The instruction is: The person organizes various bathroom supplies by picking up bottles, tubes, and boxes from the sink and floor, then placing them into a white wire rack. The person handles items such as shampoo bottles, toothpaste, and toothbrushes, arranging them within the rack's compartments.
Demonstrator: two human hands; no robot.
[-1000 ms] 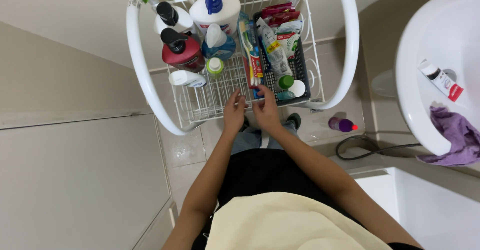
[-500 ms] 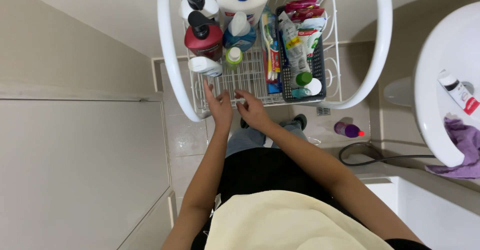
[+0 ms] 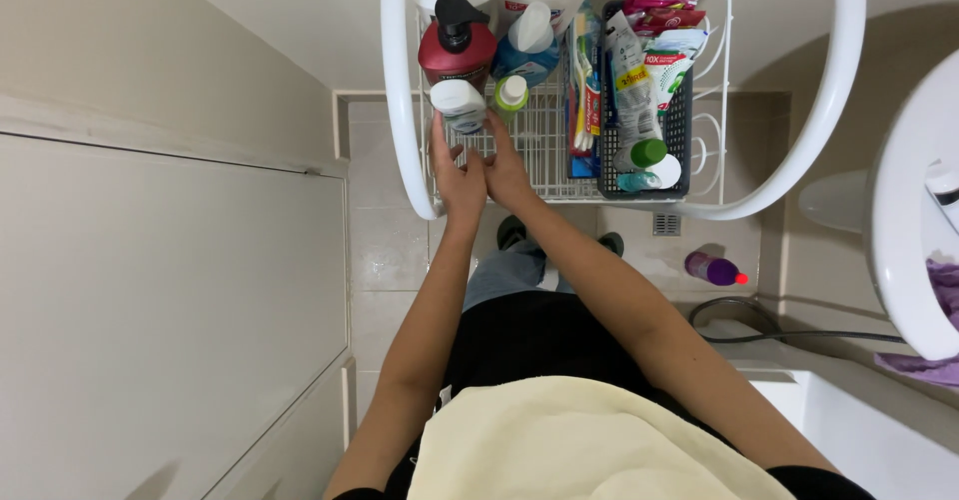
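Both hands at white wire rack w/ toiletries, head view.

Head view: left hand fingers up, touching small white plastic bottle lying at rack's front-left corner; not closed round it. Right hand just beside, fingers loosely open, resting on white wire rack floor, gripping nothing. Behind bottle: dark red pump bottle, small green-capped bottle. Black mesh basket w/ tubes on rack's right. Purple bottle on tiled floor below.
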